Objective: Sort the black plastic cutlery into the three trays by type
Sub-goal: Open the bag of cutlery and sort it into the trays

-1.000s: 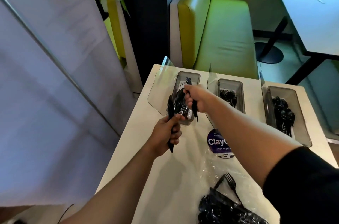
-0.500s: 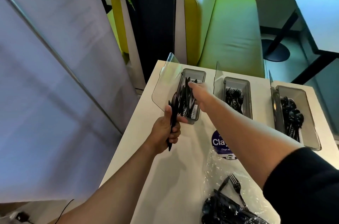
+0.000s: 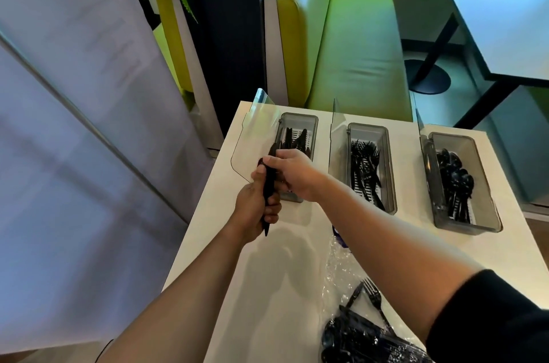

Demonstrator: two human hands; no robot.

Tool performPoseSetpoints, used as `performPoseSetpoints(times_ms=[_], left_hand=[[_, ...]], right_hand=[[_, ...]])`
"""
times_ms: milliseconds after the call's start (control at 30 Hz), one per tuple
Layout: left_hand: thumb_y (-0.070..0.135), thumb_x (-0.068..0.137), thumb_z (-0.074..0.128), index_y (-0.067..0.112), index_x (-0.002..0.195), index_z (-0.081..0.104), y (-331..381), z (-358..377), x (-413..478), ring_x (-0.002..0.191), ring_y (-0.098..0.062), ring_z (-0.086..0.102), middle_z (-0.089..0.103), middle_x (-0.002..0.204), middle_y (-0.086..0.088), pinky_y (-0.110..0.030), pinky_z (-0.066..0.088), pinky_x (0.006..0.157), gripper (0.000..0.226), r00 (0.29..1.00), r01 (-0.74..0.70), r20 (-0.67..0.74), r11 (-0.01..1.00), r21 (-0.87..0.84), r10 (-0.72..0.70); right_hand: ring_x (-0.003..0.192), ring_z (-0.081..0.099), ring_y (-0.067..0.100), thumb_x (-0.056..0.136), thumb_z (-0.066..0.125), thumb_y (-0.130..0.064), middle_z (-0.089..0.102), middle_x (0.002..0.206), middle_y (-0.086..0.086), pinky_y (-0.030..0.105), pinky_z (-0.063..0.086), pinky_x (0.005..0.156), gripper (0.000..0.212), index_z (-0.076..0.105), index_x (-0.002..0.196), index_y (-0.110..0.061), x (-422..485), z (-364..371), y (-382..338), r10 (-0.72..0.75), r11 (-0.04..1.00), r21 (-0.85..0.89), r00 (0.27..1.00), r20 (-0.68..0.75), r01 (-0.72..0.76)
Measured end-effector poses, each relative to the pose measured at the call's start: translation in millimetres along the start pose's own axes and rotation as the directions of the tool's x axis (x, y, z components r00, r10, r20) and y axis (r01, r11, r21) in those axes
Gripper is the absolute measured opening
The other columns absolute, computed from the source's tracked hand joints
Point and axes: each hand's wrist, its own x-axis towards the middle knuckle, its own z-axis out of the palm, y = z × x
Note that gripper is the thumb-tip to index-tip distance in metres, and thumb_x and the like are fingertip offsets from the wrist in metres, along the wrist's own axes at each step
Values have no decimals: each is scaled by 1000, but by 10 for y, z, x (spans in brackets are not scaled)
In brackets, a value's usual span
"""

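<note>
Three grey trays are sunk into the white counter (image 3: pixel 225 288). The left tray (image 3: pixel 314 122) holds black knives, the middle tray (image 3: pixel 389 154) forks, the right tray (image 3: pixel 487 184) spoons. My left hand (image 3: pixel 255 208) grips a bundle of black knives (image 3: pixel 269 187) upright, just in front of the left tray. My right hand (image 3: pixel 292 174) reaches across and pinches the top of that bundle with its fingertips. A clear plastic bag of mixed black cutlery (image 3: pixel 365 336) lies at the near right, with a fork (image 3: pixel 375 298) sticking out of it.
Each tray has a clear lid (image 3: pixel 252 140) standing open on its left side. A purple sticker (image 3: pixel 338 239) shows under my right forearm. Beyond the counter are a green bench (image 3: pixel 356 45), a dark planter (image 3: pixel 228 30) and a white table (image 3: pixel 499 12).
My right hand has drawn back from inside the left tray to the knives in my left hand. The left hand has stayed in place. The camera has tilted down a little.
</note>
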Motion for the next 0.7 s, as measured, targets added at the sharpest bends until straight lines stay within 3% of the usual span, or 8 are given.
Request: performPoseSetpoints(times_ms=[67, 133, 233, 333, 433, 533, 600, 700], left_hand=[[62, 100, 39, 3, 98, 64, -2, -20, -2, 48, -11, 25, 32, 59, 0, -21, 22, 43, 63, 1000, 6, 8, 1000, 9, -7], [60, 101, 39, 4, 97, 60, 0, -22, -11, 47, -11, 25, 32, 58, 1, -21, 21, 43, 60, 1000, 18, 8, 1000, 17, -18], [65, 99, 36, 7, 89, 56, 4, -19, -14, 48, -12, 25, 30, 57, 1, -21, 20, 44, 62, 1000, 24, 5, 999, 23, -24], [68, 99, 32, 5, 90, 61, 12, -18, -21, 48, -13, 27, 33, 58, -1, -22, 23, 43, 70, 999, 12, 32, 1000, 22, -13], [58, 103, 35, 6, 103, 64, 31, 8, -19, 50, -15, 32, 41, 63, -3, -25, 25, 46, 60, 997, -25, 71, 999, 41, 22], [42, 107, 40, 11, 106, 64, 55, 52, -4, 50, -15, 35, 45, 70, -5, -26, 23, 48, 39, 992, -62, 117, 994, 94, 51], [47, 107, 35, 10, 112, 64, 101, 94, -1, 54, -16, 44, 54, 74, -6, -27, 29, 50, 47, 990, -55, 134, 996, 73, 45], [56, 105, 29, 9, 119, 63, 197, 145, 13, 58, -16, 54, 63, 81, -5, -28, 37, 52, 60, 981, -83, 182, 994, 72, 69]], right_hand=[[83, 64, 32, 105, 53, -20, 75, 103, 22, 28, 46, 56, 28, 63, 113, 4, -10, 10, -8, -10, 1000, 9, 1000, -22, 10], [86, 68, 29, 105, 53, -19, 76, 101, 21, 27, 49, 58, 21, 64, 107, -2, -19, 24, -8, -5, 1000, 13, 1000, -5, 5], [78, 59, 31, 101, 59, -21, 74, 98, 24, 31, 45, 60, 17, 67, 98, -7, -34, 30, -5, -8, 1000, -24, 999, 45, 9], [62, 53, 26, 102, 58, -17, 67, 74, 16, 35, 46, 54, 18, 65, 88, -7, -25, 4, -21, -35, 996, -86, 999, -7, 34], [78, 70, 37, 103, 55, -15, 75, 93, 23, 51, 58, 69, 15, 62, 100, -2, -14, -51, -95, -70, 996, -54, 990, -122, 64], [93, 71, 50, 104, 52, -13, 77, 80, 15, 70, 54, 82, 15, 57, 107, 1, 4, -141, -196, -114, 993, 10, 979, -171, 118], [91, 75, 42, 103, 54, -12, 77, 83, 14, 73, 52, 83, 13, 59, 107, -1, -11, -187, -269, -168, 985, 1, 967, -193, 172], [84, 77, 30, 103, 54, -10, 76, 93, 17, 68, 56, 80, 13, 63, 107, -2, -15, -221, -380, -237, 971, -28, 940, -246, 238]])
